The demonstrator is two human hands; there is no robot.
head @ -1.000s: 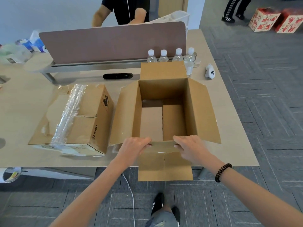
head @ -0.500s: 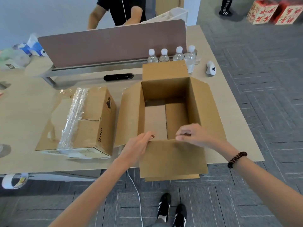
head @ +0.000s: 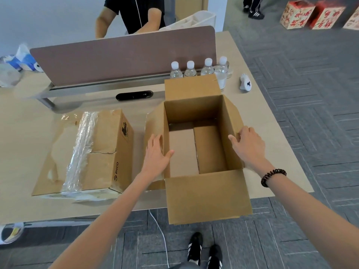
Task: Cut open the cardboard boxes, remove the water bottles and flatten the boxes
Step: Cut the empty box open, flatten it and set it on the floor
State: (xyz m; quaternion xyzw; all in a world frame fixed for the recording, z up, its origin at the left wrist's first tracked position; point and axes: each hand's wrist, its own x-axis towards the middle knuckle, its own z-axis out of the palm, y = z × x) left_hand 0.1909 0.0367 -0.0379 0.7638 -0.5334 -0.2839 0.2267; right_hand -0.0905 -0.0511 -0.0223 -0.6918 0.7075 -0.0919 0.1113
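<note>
An empty open cardboard box (head: 207, 195) stands at the table's near edge, its front flap hanging over the edge. My left hand (head: 156, 155) lies flat on the box's left flap, thumb against the left wall's rim. My right hand (head: 247, 145) presses with straight fingers on the right flap, thumb at the rim. A second box (head: 103, 152), taped with loose clear plastic on top, sits to the left. Several water bottles (head: 196, 69) stand in a row behind the open box.
A brown divider panel (head: 124, 55) crosses the table (head: 23, 142) behind the boxes, with a black oblong device (head: 134, 95) below it. A small white object (head: 245, 85) lies at the right. A person stands beyond the divider. Red printed boxes (head: 310, 15) sit on the floor.
Both hands left the box's near edge and moved outward onto the left and right side flaps. The front flap now hangs down over the table edge.
</note>
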